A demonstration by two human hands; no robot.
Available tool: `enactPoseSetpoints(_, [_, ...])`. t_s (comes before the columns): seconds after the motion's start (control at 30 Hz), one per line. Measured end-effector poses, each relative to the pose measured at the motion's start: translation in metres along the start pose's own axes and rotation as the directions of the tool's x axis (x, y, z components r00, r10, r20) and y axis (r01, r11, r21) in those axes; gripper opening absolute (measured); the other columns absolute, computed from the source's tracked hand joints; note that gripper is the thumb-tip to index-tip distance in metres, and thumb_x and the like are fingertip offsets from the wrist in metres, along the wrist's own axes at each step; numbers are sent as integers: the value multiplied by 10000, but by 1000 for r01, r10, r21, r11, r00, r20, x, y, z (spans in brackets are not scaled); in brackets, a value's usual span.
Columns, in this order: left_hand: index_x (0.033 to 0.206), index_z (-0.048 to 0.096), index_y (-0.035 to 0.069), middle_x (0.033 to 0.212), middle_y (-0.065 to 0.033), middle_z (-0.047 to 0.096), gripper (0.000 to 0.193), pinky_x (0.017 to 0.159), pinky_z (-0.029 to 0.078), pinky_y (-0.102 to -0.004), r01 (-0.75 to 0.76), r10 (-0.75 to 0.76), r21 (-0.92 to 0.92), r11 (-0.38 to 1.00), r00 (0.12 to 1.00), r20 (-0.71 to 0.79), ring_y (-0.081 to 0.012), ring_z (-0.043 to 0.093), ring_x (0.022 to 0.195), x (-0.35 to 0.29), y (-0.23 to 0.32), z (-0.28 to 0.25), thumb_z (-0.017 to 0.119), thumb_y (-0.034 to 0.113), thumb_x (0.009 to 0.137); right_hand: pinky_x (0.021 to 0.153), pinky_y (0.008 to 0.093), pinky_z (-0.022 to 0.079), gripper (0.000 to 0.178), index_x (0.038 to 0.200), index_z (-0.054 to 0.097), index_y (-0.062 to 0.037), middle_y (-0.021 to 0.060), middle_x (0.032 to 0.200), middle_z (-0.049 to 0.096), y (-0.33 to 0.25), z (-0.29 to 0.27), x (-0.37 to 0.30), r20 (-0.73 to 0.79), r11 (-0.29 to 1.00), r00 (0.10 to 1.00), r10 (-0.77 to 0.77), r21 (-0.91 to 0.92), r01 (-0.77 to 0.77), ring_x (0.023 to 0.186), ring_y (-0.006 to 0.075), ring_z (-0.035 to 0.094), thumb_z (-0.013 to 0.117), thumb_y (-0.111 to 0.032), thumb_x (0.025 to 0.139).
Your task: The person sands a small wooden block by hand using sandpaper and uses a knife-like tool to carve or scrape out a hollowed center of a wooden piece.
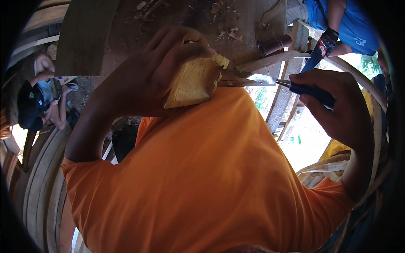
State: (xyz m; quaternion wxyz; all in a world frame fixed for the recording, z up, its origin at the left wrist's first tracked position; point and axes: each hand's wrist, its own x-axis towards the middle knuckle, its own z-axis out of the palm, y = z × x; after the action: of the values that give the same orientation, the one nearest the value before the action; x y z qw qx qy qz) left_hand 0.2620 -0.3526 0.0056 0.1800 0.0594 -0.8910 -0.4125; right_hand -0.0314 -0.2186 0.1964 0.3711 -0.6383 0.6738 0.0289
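yellow wood block (195,82) gripped by left hand (158,69), right hand (337,105) holding knife (291,86).

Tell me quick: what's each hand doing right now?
Left hand: closed around a yellowish wood block.
Right hand: closed on the dark handle of a knife, blade tip against the block.
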Motion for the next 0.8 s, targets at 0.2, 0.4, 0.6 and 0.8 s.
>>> enactPoseSetpoints(0.2, [1429,372,145,1286,-190,573,981,975,529,-506,6,-6,-11,1000,1000,5,-396,583,1211,1,1,1,975,245,663,878,328,581,342,1210,715,-49,126,1106,757,7,5,0,25,994,998,55,91,-57,985,232,743,763,2,875])
enactPoseSetpoints(0.4, [1406,464,152,1351,-161,544,872,994,536,-518,1,-5,-97,995,999,-41,-417,555,1248,0,-4,4,934,271,681,810,314,612,272,1132,729,3,145,1026,776,16,15,2,-70,999,997,-33,31,35,904,235,773,748,14,861])
enactPoseSetpoints(0.6, [1391,467,155,1322,-167,567,845,964,532,-513,-4,0,-87,996,999,-50,-414,573,1197,3,-4,4,931,276,695,803,321,578,302,1147,721,-26,131,1046,763,22,23,3,3,988,997,73,134,-73,890,234,743,781,-8,851])
enactPoseSetpoints(0.8, [1399,451,152,1284,-171,590,834,958,532,-505,-12,7,-88,996,998,-62,-407,591,1184,5,0,3,922,277,722,827,332,566,283,1130,723,-48,109,1077,749,30,15,12,93,983,988,121,130,-132,872,238,713,783,-31,854])
